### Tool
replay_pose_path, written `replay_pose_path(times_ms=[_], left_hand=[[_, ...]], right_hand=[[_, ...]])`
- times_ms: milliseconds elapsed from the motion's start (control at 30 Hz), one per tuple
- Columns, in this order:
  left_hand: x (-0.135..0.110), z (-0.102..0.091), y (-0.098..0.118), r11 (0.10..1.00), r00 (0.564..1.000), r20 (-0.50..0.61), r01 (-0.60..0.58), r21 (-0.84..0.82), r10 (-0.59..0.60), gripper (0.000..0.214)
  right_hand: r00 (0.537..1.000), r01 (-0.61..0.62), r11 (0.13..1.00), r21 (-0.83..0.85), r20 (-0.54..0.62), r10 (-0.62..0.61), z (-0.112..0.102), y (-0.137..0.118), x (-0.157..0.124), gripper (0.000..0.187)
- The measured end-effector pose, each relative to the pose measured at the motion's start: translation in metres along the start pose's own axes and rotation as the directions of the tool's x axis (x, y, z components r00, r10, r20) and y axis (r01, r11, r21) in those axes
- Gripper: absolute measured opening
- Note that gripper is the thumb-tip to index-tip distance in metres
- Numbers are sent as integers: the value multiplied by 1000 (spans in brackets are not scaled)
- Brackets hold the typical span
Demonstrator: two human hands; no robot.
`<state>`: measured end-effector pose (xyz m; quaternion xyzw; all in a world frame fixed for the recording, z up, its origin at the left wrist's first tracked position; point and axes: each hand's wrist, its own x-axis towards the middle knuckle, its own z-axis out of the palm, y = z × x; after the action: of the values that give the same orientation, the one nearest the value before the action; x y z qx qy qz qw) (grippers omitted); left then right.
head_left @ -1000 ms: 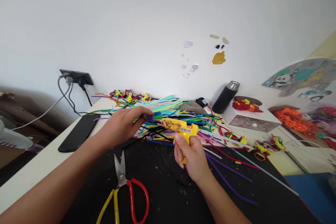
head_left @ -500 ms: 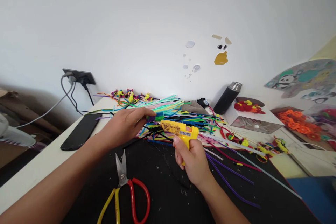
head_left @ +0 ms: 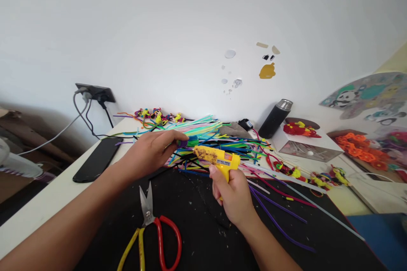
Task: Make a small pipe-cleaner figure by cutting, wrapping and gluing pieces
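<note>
My right hand [head_left: 233, 192] is wrapped round the handle of a yellow glue gun [head_left: 211, 155], whose front is stained brown. The nozzle points left, close to a small blue, green and purple fuzzy piece [head_left: 191, 141], seemingly of pipe cleaner. Fingers of my left hand [head_left: 152, 152] pinch that piece; part of it is hidden by them. Behind both hands lies a heap of coloured pipe cleaners [head_left: 203, 125]. Scissors [head_left: 148, 211] with one red and one yellow handle rest on the black mat, blades slightly apart, nearer to me.
A black phone [head_left: 97, 159] lies at the left, below a wall socket [head_left: 95, 92] with cables. To the right stand a leaning black flask [head_left: 275, 118] and a white box [head_left: 310, 146] bearing a red figure. Small colourful figures [head_left: 321, 179] sit at the right edge.
The hands have hardly moved. The glue gun's nozzle has shifted very slightly at the fuzzy piece, and both grips stay the same.
</note>
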<state>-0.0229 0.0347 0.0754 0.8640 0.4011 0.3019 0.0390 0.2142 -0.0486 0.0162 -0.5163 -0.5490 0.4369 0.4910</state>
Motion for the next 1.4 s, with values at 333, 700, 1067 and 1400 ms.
replay_pose_path(times_ms=[333, 700, 1067, 1400], left_hand=[[-1, 5, -4, 999, 997, -60, -49, 23, 50, 27], [2, 2, -4, 985, 996, -37, 81, -151, -87, 23], [7, 14, -4, 718, 956, 112, 279, -637, -273, 28], [11, -11, 4, 588, 881, -129, 189, -787, -456, 44]], right_hand=[[1000, 25, 999, -24, -4, -25, 0, 1, 1, 70], [1000, -8, 1000, 11, -12, 9, 0, -1, 2, 69], [997, -43, 960, 277, -52, 60, -3, -4, 10, 62], [934, -270, 955, 121, 272, 229, -1, 16, 20, 57]])
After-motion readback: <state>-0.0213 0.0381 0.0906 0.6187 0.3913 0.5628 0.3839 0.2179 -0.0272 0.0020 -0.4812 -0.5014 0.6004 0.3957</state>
